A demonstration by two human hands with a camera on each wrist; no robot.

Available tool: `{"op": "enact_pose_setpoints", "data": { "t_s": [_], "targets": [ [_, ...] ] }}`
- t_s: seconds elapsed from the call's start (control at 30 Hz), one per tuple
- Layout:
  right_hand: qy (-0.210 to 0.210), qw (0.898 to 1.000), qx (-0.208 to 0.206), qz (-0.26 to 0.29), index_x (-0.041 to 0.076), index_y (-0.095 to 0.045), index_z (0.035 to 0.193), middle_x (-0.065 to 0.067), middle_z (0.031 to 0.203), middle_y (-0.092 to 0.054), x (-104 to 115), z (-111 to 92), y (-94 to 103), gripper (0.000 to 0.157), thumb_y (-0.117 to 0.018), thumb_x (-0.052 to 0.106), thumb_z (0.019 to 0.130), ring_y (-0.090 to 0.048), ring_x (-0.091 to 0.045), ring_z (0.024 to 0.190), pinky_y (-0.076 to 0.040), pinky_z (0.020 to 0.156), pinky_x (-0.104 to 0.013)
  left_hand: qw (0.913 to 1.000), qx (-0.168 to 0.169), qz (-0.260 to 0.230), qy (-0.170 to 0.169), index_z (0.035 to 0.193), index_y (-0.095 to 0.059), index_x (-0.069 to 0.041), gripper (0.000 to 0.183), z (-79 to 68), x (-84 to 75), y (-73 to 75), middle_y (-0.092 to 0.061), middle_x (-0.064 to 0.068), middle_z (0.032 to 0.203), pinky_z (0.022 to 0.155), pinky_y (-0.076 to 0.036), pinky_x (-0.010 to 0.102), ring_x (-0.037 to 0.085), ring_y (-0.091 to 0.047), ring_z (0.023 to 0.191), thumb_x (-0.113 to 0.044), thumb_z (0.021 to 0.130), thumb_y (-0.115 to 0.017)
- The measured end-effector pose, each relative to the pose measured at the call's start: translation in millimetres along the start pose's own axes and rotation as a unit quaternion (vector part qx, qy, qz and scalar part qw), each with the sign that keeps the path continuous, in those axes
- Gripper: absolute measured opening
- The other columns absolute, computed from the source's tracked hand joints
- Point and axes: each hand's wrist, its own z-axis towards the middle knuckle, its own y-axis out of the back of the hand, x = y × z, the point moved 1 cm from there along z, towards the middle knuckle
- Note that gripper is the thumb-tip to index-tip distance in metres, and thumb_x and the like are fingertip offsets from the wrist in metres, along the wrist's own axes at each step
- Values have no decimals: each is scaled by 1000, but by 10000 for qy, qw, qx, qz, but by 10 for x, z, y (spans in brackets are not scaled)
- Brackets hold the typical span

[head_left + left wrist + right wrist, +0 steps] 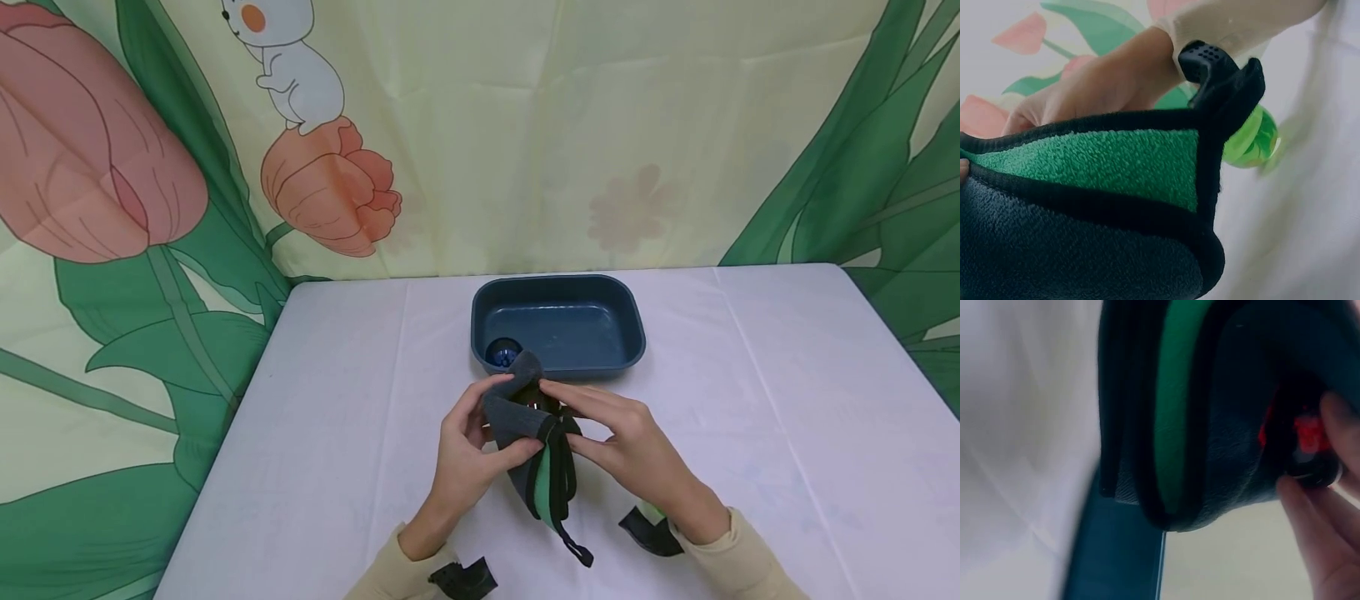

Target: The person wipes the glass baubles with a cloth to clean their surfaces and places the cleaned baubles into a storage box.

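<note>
A grey-blue cloth (517,408) with black edging and a green reverse (1116,159) hangs folded between both hands. My left hand (476,450) grips its left side, thumb on the near fold. Inside the fold sits a dark glossy ball (1313,440) with red in it, largely covered by cloth. The right hand (626,429) pinches this ball between thumb and fingers, beside the cloth. Below, a thin black loop (577,550) dangles from the cloth's corner.
Just beyond the hands stands a dark blue rectangular bin (558,279), with a blue glass ball (503,352) in its near left corner. A green glass ball (1250,140) lies on the white tabletop (750,433) near the right wrist. A printed curtain (525,150) hangs behind.
</note>
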Motion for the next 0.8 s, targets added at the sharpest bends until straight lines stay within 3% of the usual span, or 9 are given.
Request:
{"op": "enact_pose_setpoints", "data": {
  "t_s": [0.3,0.57,0.8],
  "targets": [
    [-143,9997,130,175,10,-60,136,-9,132,-65,-9,17,8,80,-82,-19,65,-64,-18,117,-52,90,-16,9999,-126,-3,65,134,-55,-6,60,14,-6,1,-63,21,124,85,-59,32,18,-67,106,-4,79,-81],
    [-162,9992,356,82,12,-59,137,-5,138,-59,-11,10,38,79,-79,-19,68,-59,-20,122,-45,97,-12,9998,-176,28,63,131,-56,-4,59,20,-4,3,-64,22,122,81,-60,35,20,-69,104,-1,77,-80],
    [236,9989,415,40,12,-59,138,-6,140,-57,-24,6,36,78,-82,-15,68,-53,-19,128,-42,101,-12,9998,-171,56,43,130,-56,-3,58,23,-3,-2,-64,22,123,80,-60,34,19,-69,104,0,77,-80]
  ]
}}
